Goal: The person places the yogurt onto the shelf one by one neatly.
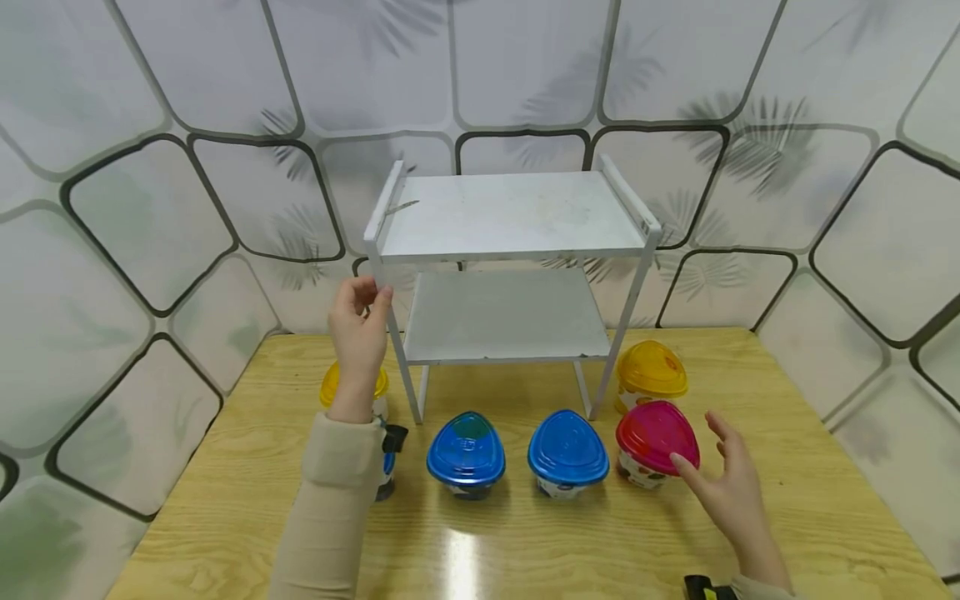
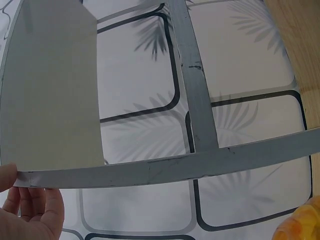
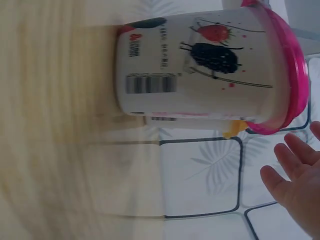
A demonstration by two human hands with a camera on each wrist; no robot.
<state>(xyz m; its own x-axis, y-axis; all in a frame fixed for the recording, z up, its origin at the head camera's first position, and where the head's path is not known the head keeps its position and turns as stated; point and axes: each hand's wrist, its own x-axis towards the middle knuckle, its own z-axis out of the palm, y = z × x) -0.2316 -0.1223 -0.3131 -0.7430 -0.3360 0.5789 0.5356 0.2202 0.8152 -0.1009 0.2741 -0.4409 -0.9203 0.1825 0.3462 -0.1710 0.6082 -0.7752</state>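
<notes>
1. Head view: a white, two-tier rectangular rack (image 1: 510, 212) sits at centre; the left hand (image 1: 358, 325), at its 9 o'clock, pinches a slim leg (image 2: 135, 172) between thumb and fingers.
2. The right hand (image 1: 726, 487), fingers extended and parted, is at 4 o'clock of a white printed tub with pink plastic lid (image 1: 657, 437); I cannot tell whether they touch.
3. That tub is between the rack's 4 and 5 o'clock.

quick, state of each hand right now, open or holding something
Left hand: closed, fingers holding the rack.
Right hand: open beside the pink tub, holding nothing.
</notes>
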